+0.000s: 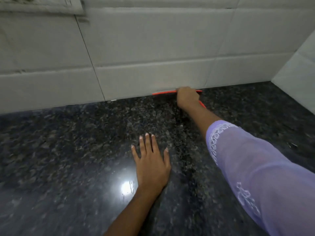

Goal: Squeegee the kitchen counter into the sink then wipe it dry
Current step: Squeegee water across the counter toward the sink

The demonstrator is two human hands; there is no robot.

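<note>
At the back of the surface: the work is at the line where the dark stone meets the tiled wall.
Surface [85,150]: dark speckled granite, glossy, with a bright lamp reflection and some thin water streaks near the left wrist. It is wide and nearly bare.
Tiled wall [153,48]: pale tiles that stand upright behind the surface; a second wall closes the corner on the right.
Sink: it is not in view, so I cannot say in which direction the water must go.
Right arm: stretched far forward and a little to the left, in a thin lilac sleeve [247,167] with white lace at the cuff.
Left hand [151,162]: it lies flat on the stone with palm down and fingers spread, holding nothing; I judge it supports the body during the long reach.
Right hand [186,97]: the fingers are closed around the handle of the squeegee, knuckles up, near the wall.
Squeegee [163,92]: orange; the blade lies along the foot of the wall and touches the surface. The handle is mostly hidden by the hand.
Step in hand: I judge it is the start of a pull from the wall.
How to do it well: keep the whole blade edge pressed evenly on the stone, tilt the handle low, pull in one steady stroke, and overlap the next stroke so no wet strip remains.
</note>
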